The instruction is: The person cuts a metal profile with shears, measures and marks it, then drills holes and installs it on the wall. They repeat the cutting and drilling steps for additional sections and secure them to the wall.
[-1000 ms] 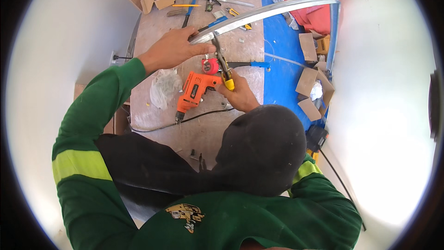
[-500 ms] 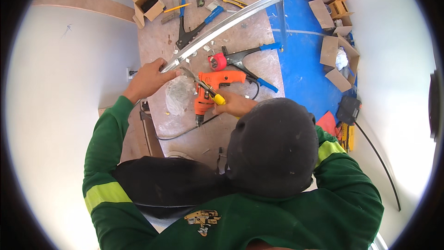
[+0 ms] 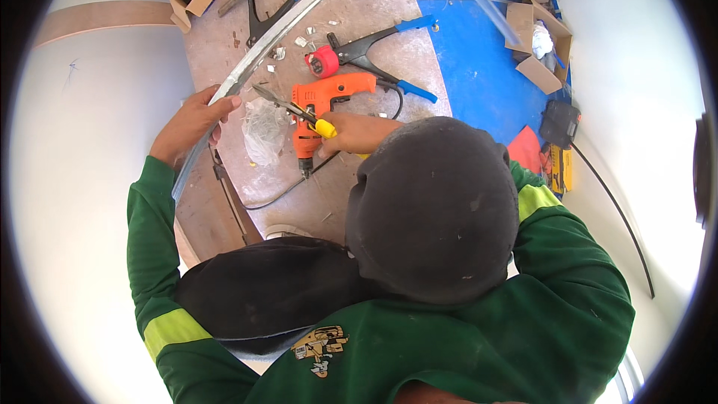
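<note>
Curved grey metal strip: left hand clasps it; right hand, at three o'clock, grips yellow-handled snips.

Long metal strip, grey and shiny, curved like a bow. It runs diagonally above the orange drill, from top centre down to lower left, w/ its low end gripped at the drill's left. Snips w/ yellow handles: dark blades cross the drill body, tips pointing up-left toward the strip, close to it.
</note>
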Demonstrator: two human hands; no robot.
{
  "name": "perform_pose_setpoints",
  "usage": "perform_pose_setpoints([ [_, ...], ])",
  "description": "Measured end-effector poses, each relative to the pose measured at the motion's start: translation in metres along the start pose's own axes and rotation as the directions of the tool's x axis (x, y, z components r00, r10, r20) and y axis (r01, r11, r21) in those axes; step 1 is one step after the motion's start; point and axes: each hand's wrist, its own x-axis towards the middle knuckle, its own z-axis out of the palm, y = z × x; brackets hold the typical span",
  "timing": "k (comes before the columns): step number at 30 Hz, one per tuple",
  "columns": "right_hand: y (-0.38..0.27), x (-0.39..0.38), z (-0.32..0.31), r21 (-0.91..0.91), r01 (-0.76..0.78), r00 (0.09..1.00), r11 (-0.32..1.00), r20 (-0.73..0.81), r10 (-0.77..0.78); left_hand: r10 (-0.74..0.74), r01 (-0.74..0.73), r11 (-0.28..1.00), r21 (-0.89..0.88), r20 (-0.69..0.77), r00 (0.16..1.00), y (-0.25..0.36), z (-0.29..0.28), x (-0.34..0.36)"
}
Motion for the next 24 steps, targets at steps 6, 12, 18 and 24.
perform_pose_setpoints([
  [6, -0.009, -0.007, -0.013, -0.104, 0.030, 0.999, 0.994, 0.036, -0.026, 0.033, -0.026, 0.995, -0.101, 0.071, 0.997, -0.013, 0.022, -0.001],
  [12, 0.014, -0.008, -0.003, 0.015, 0.084, 0.996, 0.996, 0.025, -0.084, 0.072, -0.065, 0.994, -0.084, 0.082, 0.994, -0.022, 0.046, 0.002],
  [18, 0.044, -0.003, 0.006, 0.151, 0.072, 0.994, 0.986, 0.069, -0.083, 0.191, -0.189, 0.980, 0.069, -0.025, 0.981, -0.025, 0.065, -0.009],
  [24, 0.055, 0.005, 0.012, 0.048, 0.171, 0.985, 0.984, 0.007, -0.172, 0.138, -0.139, 0.990, 0.029, 0.038, 0.990, -0.028, 0.058, -0.008],
])
